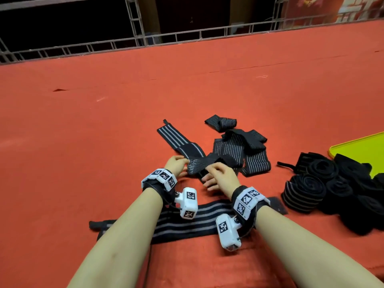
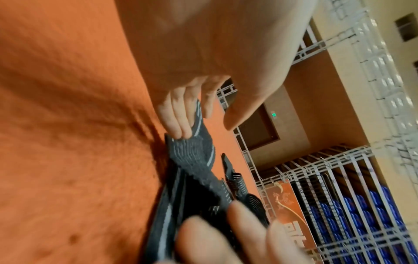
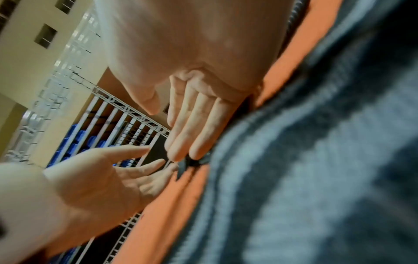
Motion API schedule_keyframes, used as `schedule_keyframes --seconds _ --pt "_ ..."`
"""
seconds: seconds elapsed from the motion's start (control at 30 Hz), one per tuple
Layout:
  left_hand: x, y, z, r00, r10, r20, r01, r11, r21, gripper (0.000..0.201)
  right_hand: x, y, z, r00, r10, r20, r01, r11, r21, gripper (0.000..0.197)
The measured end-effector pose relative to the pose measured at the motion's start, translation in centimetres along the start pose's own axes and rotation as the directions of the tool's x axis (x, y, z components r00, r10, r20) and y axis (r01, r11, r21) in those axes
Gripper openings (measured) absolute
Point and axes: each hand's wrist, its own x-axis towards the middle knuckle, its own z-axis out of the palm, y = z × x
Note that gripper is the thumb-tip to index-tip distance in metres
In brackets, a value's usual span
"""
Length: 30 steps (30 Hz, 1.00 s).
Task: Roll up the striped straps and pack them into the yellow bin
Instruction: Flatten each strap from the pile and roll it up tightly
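A black striped strap (image 1: 197, 163) is held above the red cloth surface (image 1: 104, 121), amid the loose strap pile (image 1: 234, 150). It is pinched by the left hand (image 1: 176, 165); the right hand (image 1: 218, 175) is laid against it with straight fingers. Rolled straps (image 1: 324, 183) are stacked beside the yellow bin (image 1: 361, 146).

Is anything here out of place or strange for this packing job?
Yes. The rolled straps sit heaped on the red cloth beside the yellow bin, mostly outside it, and one trails a loose tail. The bin's visible part looks bare.
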Motion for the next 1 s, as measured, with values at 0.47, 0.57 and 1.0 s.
schedule_keyframes --seconds 0.47,0.57,1.0 --pt "7.1 -0.5 0.0 0.940 0.180 -0.291 -0.187 0.982 0.004 0.010 1.3 3.3 -1.7 1.000 0.012 -0.004 -0.011 0.991 0.136 0.020" --pt "6.4 -0.9 -1.2 0.916 0.221 -0.336 -0.216 0.975 0.052 0.009 1.0 3.1 -1.5 0.999 0.029 -0.027 -0.024 0.980 0.195 0.028" --pt "4.9 -0.7 -2.7 0.839 0.289 -0.461 -0.290 0.954 0.071 0.028 0.9 3.9 -1.9 0.946 -0.096 -0.310 0.175 0.955 0.240 0.057"
